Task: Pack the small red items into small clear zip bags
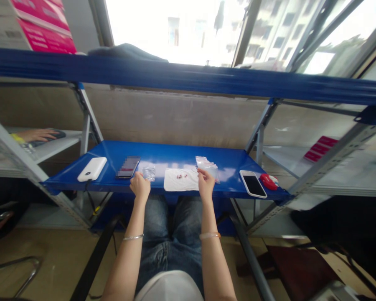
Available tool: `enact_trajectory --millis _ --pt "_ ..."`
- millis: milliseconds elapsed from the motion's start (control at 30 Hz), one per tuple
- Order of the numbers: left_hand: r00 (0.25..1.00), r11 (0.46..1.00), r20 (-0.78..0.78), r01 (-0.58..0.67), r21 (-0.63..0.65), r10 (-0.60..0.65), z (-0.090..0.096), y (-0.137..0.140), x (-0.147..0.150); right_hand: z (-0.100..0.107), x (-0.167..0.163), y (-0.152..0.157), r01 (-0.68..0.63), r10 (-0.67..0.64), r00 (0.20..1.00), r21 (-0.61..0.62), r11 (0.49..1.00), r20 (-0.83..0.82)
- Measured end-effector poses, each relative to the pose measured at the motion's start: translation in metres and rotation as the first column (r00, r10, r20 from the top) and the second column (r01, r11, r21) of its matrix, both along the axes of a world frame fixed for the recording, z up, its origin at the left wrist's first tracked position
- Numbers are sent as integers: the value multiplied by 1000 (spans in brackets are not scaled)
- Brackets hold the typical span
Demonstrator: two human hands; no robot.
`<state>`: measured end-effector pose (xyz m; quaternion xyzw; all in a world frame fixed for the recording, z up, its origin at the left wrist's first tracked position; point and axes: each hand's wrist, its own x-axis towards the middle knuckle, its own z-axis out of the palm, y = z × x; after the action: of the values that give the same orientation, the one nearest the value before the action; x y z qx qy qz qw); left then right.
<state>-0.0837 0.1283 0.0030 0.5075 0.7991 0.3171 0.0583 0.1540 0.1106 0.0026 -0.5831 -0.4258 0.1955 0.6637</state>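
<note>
My left hand [140, 185] is curled closed at the front edge of the blue shelf [169, 154], beside a small clear plastic bag [149, 173]. Its fingertips are too small to show what they hold, if anything. Over the right end of a white sheet or cloth [171, 184], my right hand [206, 184] has thumb and finger pinched together; whatever lies between them cannot be made out. Several small reddish pieces [179, 177] rest on the white sheet. Behind and beside my right hand lie clear plastic bags [209, 166].
A dark phone [127, 167] and a white power bank [92, 169] with a cable lie on the left. To the right are a white-framed phone [253, 184] and a red object [269, 181]. Metal posts flank the shelf; a blue beam [188, 77] crosses above. Another person's hand [39, 134] rests at far left.
</note>
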Motion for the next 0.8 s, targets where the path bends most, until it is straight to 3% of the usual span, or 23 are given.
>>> enact_trajectory --millis 100,267,400,500,600,700,800 --pt "999 999 21 33 -11 -33 1 1 -2 -1 2 1 -4 4 1000 -3 1000 2" --pt "999 996 22 46 79 -48 -5 1 -6 0 -5 1 -67 67 998 -8 998 20" --pt "972 973 207 63 222 -110 -11 1 -12 2 -13 -1 -193 193 981 3 981 -6" --pt "855 929 469 37 367 -220 -6 3 -12 7 -22 -6 -356 356 934 -30 934 1" --pt "642 885 679 -3 465 -355 6 1 -3 15 -36 -13 -541 541 840 -124 832 -30" --pt "532 812 677 36 582 -509 20 -9 14 21 -54 -19 -644 639 765 -134 753 -87" --pt "522 754 597 147 640 -609 30 -22 32 26 -68 -22 -674 666 737 -64 736 -113"
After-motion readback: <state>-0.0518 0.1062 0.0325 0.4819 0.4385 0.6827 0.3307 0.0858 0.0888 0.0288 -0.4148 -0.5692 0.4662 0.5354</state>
